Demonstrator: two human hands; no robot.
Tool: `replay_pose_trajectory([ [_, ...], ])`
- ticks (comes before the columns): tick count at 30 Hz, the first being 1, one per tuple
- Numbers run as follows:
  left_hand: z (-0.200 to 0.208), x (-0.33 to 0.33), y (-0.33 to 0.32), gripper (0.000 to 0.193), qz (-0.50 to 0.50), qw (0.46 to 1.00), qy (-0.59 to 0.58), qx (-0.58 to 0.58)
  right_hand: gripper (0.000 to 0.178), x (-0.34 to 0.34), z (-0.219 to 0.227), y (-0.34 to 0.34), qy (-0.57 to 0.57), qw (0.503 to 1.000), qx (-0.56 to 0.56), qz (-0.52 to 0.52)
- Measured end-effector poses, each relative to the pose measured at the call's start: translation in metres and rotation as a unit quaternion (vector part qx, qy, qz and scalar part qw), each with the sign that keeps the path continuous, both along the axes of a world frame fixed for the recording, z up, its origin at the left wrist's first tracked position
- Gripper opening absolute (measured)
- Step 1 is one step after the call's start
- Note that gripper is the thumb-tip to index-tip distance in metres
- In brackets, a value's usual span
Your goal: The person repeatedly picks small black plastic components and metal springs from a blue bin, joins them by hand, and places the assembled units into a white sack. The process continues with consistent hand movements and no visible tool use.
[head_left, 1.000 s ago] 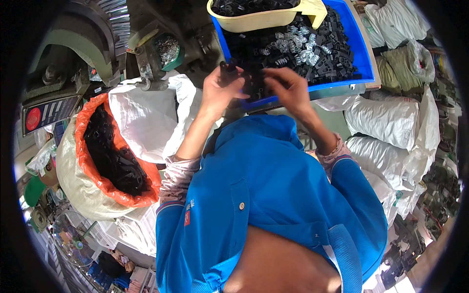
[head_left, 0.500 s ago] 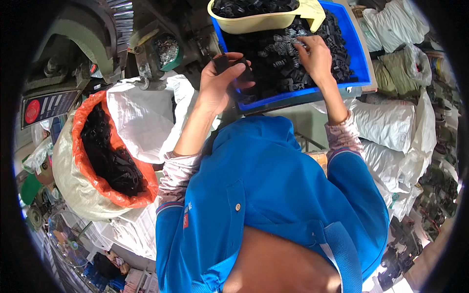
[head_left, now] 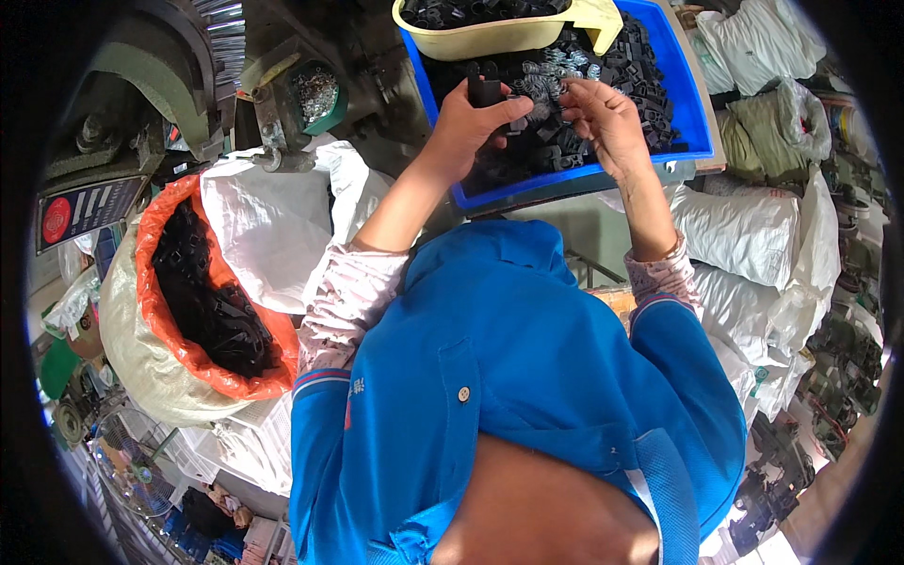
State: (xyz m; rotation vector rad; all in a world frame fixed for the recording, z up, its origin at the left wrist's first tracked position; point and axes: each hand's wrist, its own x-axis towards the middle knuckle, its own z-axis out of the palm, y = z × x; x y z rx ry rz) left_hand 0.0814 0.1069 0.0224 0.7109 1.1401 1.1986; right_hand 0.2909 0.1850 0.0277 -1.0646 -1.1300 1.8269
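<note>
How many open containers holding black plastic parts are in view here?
3. The blue tray lies under both hands, the yellow tub sits on the tray's far end, and the orange-lined sack stands on the person's left. Others may be hidden among the closed white sacks.

The right hand, which half a second ago reaches far into the blue tray among the loose black parts, is now drawn back toward the left hand and sits just beside it, fingers curled above the pile. The left hand, a second ago pressed against the right one at the tray's near edge, now stands higher over the tray, holding a small black clip upright between thumb and fingers.
</note>
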Motion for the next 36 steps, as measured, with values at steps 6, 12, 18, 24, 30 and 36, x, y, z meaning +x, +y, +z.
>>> replay_pose_trajectory([
  [6, -0.021, 0.008, 0.014, 0.036, 0.055, 0.994, -0.086, 0.024, 0.026, -0.009, -0.009, -0.002, -0.108, 0.985, 0.131, 0.004],
  [12, -0.003, -0.017, -0.012, 0.033, 0.022, 0.998, -0.040, 0.054, 0.025, -0.020, 0.010, -0.011, -0.089, 0.985, 0.140, 0.050],
  [18, 0.003, -0.029, -0.030, 0.025, 0.045, 0.988, 0.097, 0.108, 0.022, -0.049, 0.041, -0.020, -0.077, 0.957, 0.232, 0.154],
  [24, 0.022, -0.035, -0.047, 0.020, 0.084, 0.991, 0.051, 0.087, 0.016, -0.072, 0.049, -0.017, -0.112, 0.904, 0.339, 0.235],
  [30, 0.019, -0.049, -0.062, 0.018, 0.121, 0.979, 0.142, 0.080, 0.022, -0.105, 0.071, -0.011, -0.147, 0.694, 0.623, 0.331],
  [36, 0.005, -0.047, -0.082, 0.022, 0.243, 0.965, 0.067, 0.077, 0.027, -0.132, 0.066, -0.012, -0.122, 0.744, 0.497, 0.429],
])
